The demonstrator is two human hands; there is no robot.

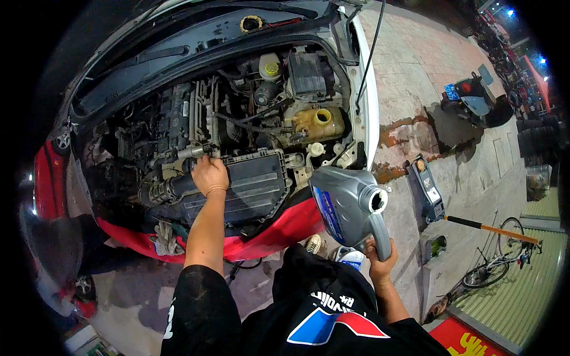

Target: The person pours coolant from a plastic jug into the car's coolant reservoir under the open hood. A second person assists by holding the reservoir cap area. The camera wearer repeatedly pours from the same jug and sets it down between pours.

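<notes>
My left hand (210, 174) reaches into the open engine bay, fingers curled down at the front edge of the engine (177, 118). What those fingers grip is hidden beneath them. The black air filter box (243, 193) lies right beside that hand, under my wrist. My right hand (380, 261) is closed round the handle of a grey oil jug (341, 190), held outside the car's front right corner. The jug's mouth is uncapped and tilted up toward me. Near it in the bay sits a yellowed coolant tank (309, 126) with its neck uncapped.
A yellow ring-shaped cap (251, 24) lies on the cowl below the windscreen. Grey gloves or a rag (166, 240) rest on the red bumper (279, 228). To the right are a floor jack (426, 190), a parked scooter (475, 101) and a bicycle (490, 270).
</notes>
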